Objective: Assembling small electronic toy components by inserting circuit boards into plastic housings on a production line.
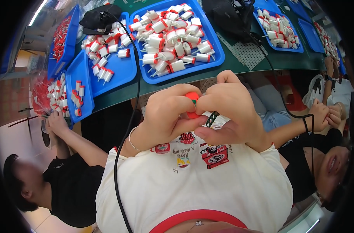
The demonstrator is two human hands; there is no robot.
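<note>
Black cables (pixel 136 97) flank the fingers (pixel 179 106) while a heaped blue tray (pixel 209 66) blocks the way beyond; a strip of tabletop (pixel 287 60) lies open farther right.

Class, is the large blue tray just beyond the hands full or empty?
Largely full: white-and-red parts lie heaped across the large blue tray, leaving mainly its near edge bare.

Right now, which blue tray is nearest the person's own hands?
The big blue tray at top centre, heaped with white-and-red pieces, just beyond the left hand and right hand; other trays lie farther left or right.
</note>
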